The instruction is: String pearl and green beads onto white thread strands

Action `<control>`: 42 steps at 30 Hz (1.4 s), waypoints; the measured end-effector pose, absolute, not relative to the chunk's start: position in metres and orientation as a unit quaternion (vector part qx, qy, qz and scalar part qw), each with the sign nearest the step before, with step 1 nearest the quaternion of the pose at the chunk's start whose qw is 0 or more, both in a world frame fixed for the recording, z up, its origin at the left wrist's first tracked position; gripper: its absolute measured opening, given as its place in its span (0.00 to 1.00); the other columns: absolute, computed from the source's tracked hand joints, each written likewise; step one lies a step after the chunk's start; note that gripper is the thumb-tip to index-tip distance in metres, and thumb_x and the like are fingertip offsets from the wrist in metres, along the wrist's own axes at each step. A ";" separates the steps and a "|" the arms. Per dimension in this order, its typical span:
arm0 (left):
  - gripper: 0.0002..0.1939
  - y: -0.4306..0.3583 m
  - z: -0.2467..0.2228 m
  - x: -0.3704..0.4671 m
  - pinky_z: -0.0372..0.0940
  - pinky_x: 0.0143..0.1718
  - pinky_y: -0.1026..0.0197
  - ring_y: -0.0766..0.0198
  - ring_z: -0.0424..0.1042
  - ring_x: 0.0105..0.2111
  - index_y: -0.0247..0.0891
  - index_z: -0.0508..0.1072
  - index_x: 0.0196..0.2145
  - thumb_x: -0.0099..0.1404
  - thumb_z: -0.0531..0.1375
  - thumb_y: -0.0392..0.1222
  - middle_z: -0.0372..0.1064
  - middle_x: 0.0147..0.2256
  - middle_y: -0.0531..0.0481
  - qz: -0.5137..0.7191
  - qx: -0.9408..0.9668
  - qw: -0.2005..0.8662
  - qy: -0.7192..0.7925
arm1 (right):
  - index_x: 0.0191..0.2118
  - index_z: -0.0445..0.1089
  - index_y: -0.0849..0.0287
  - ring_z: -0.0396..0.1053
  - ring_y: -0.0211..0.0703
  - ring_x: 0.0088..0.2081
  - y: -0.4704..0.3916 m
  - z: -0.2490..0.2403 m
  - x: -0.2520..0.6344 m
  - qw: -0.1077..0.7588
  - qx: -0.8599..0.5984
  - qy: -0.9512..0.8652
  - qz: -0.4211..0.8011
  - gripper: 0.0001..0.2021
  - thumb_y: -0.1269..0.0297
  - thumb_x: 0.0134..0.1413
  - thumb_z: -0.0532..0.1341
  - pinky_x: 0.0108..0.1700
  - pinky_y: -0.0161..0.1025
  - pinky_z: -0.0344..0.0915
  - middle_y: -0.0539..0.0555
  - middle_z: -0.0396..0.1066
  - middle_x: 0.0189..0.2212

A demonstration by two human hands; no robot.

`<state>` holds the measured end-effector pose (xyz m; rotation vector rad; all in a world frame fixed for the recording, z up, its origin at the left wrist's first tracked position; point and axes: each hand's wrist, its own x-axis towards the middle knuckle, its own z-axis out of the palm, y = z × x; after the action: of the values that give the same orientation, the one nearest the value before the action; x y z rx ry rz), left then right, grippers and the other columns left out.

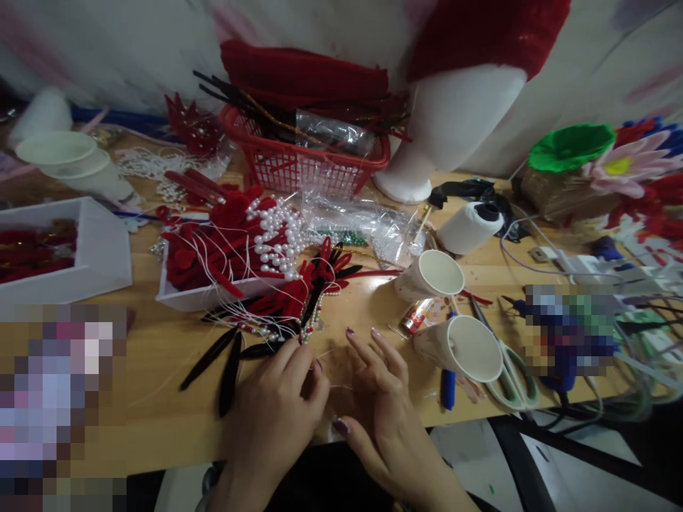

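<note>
Looking down at a wooden table [160,419], we see two bare hands meeting at its near edge. The left hand [274,409] has its fingers curled in, tips pinched on a fine pale thread [335,385] that runs across to the right hand [381,405]. The right hand lies palm down with its fingers loosely spread; we cannot tell whether it grips the thread.

Just beyond the left fingertips lies a beaded ornament [302,309] of red and black petals strung with small pearls, and loose black petal strips [229,363] lie to its left. To the right of the hands, two white paper cups [464,345] lie tipped on their sides, with pale-handled scissors [509,377] just beside the nearer one.

Further back, a white tray [176,299] holds red felt pieces and a cluster of pearls [274,238]. A spool of white thread [469,226] lies to the right. At the far edge stand a red plastic basket [299,160] and a white mannequin base [453,121].
</note>
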<state>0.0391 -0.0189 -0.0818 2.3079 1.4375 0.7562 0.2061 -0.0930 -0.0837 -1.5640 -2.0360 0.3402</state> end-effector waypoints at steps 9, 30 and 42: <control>0.11 -0.018 -0.081 0.039 0.58 0.25 0.62 0.65 0.69 0.22 0.41 0.66 0.25 0.65 0.53 0.33 0.70 0.26 0.53 0.255 0.810 0.157 0.505 | 0.71 0.43 0.63 0.39 0.60 0.72 -0.093 -0.086 0.206 0.240 -0.567 -0.777 0.132 0.33 0.53 0.70 0.55 0.69 0.64 0.51 0.62 0.60 0.68; 0.10 -0.018 -0.084 0.037 0.59 0.25 0.61 0.62 0.73 0.24 0.42 0.69 0.27 0.65 0.55 0.32 0.71 0.27 0.55 0.221 0.830 0.156 0.487 | 0.73 0.44 0.62 0.43 0.67 0.73 -0.086 -0.090 0.199 0.167 -0.584 -0.787 0.108 0.38 0.56 0.65 0.61 0.68 0.72 0.47 0.60 0.59 0.70; 0.08 -0.020 -0.092 0.036 0.61 0.29 0.60 0.61 0.74 0.27 0.42 0.70 0.29 0.66 0.55 0.35 0.73 0.29 0.53 0.237 0.812 0.166 0.507 | 0.75 0.41 0.66 0.43 0.63 0.73 -0.097 -0.093 0.205 0.123 -0.569 -0.812 0.033 0.42 0.44 0.68 0.55 0.71 0.61 0.34 0.57 0.57 0.71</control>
<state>0.0360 -0.0205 -0.0922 2.3115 1.4432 0.6750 0.2050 -0.0973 -0.0926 -1.6606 -2.3704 0.0959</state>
